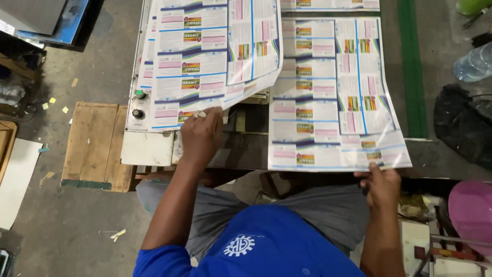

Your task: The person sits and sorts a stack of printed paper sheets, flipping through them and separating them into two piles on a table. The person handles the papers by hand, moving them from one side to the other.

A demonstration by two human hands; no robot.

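Left hand [201, 134] grip pins the left printed sheet [205, 56]'s near edge; right hand [382, 184] grip pinches the right sheet [333, 97]'s corner.

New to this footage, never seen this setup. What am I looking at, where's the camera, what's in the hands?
There is one picture, taken by a camera worn on a person's head, looking straight down at their own arms and blue shirt.

No robot here: two bare hands do the work. The left hand presses on the lower edge of a large glossy printed sheet of repeated white, pink and blue label panels, which curls up at its right side. The right hand grips the near edge of a second sheet of the same kind, lying flatter.

Both sheets rest on a grey metal machine table with two round knobs near its left edge. Beside it on the concrete floor stands a wooden pallet. At far right are a clear plastic bottle and a pink round object.
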